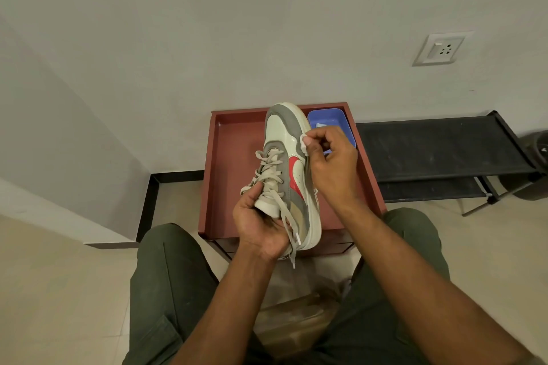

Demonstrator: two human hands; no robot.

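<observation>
Me: Pale wall, tiled floor. Low red-brown table (234, 157) with a raised rim stands in front of my knees.

Partner: And the shoe?

Me: Shoe (289, 175) is off the table, held in the air above it, toe toward the wall, sole turned to my right. Left hand (261, 225) wraps the heel end, thumb across the laces (267, 175), fingers curled underneath. Right hand (332, 166) pinches a small white wad (304, 145) between thumb and fingertips and presses it on the side of the forefoot, where upper meets sole.

Partner: Which step is that?

Me: Wiping the side, I judge, with the work at the toe end and the heel stretch yet to do. The next move calls for drawing the wad back along the sole edge with light pressure, while the left grip holds firm so the shoe does not twist. Lace ends hang loose near my wrist and want watching.

Partner: Anything to dip into?

Me: Blue tub (335, 120) on the table's far right corner, just behind my right hand. Something pale lies inside; cannot tell what.

Partner: Further out?

Me: Black rack (439, 145) right of the table, along the wall. Dark bin (536, 163) at the frame's edge beyond it. Socket (440, 49) on the wall above. Crumpled bag (296, 314) on the floor between my legs.
</observation>
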